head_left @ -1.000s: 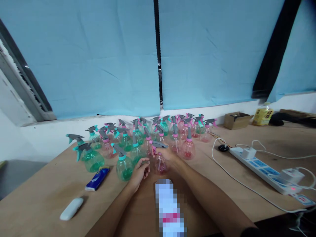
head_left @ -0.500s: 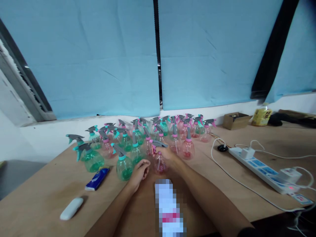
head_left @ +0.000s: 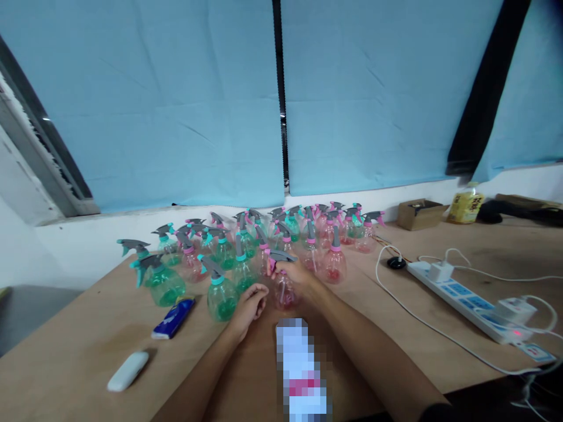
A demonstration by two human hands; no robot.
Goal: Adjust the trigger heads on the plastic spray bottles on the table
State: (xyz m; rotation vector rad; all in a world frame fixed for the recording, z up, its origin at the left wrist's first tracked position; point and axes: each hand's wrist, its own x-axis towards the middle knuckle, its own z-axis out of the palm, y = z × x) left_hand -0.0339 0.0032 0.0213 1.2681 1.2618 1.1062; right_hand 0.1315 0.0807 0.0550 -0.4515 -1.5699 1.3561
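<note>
My right hand (head_left: 288, 273) is closed around the neck of a pink spray bottle (head_left: 285, 296), just under its grey trigger head. The bottle is upright in front of the group, its nozzle pointing left. To its left, my left hand (head_left: 251, 305) rests near the table with fingers loosely curled in and nothing visible in them. It is close beside a green spray bottle (head_left: 222, 300) with a turquoise collar; whether they touch I cannot tell. Another green bottle (head_left: 244, 272) and a pink bottle (head_left: 335, 265) stand just behind.
Several more green and pink spray bottles crowd toward the wall. On the left lie a blue packet (head_left: 173, 318) and a white case (head_left: 128, 371). A blurred-out phone-like object (head_left: 299, 363) lies in front. Rightward are a power strip (head_left: 466, 302) with cables, a cardboard box (head_left: 421, 214) and a yellow-labelled bottle (head_left: 465, 205).
The pink bottle's spray head and my right hand have shifted very slightly left. My left hand and the other bottles look unchanged.
</note>
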